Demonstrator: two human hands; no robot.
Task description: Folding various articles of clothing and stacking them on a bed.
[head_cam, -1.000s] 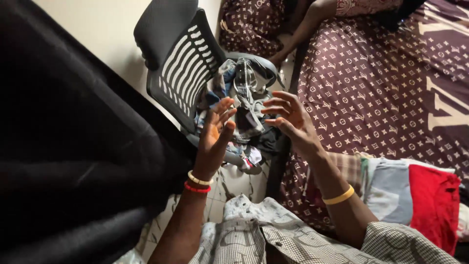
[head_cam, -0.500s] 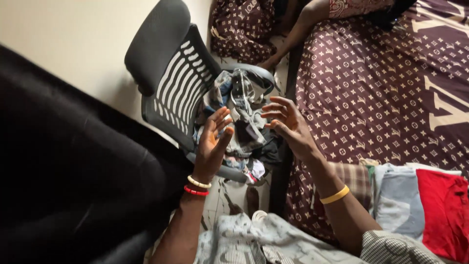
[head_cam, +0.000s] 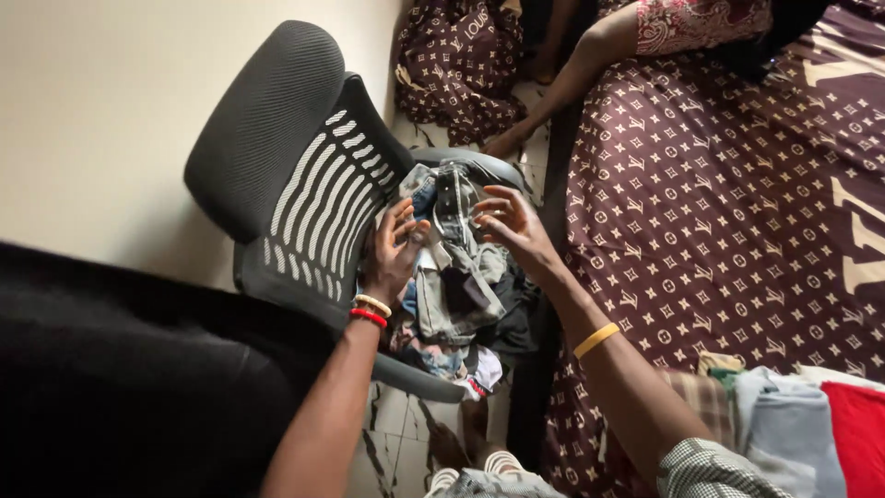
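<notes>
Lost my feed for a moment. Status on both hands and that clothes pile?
Left hand open, on pile's left edge. Right hand open, fingers spread at pile's top. Clothes pile heaped on office chair. Nothing blocking.

The seat of the grey mesh-backed office chair (head_cam: 304, 184) is covered almost wholly by a heap of crumpled grey and blue garments (head_cam: 456, 277), and the separate pieces in that heap cannot be told apart. The fingertips of the left hand (head_cam: 392, 254) are buried among the cloth, so what is touched there cannot be made out. The folded red and pale blue clothes (head_cam: 811, 424) are cut off by the right and bottom edges. A large black cloth mass (head_cam: 120, 378) is cropped at the left edge and hides the floor behind it. Another person's arm (head_cam: 572, 78) is cut off at the top edge.
</notes>
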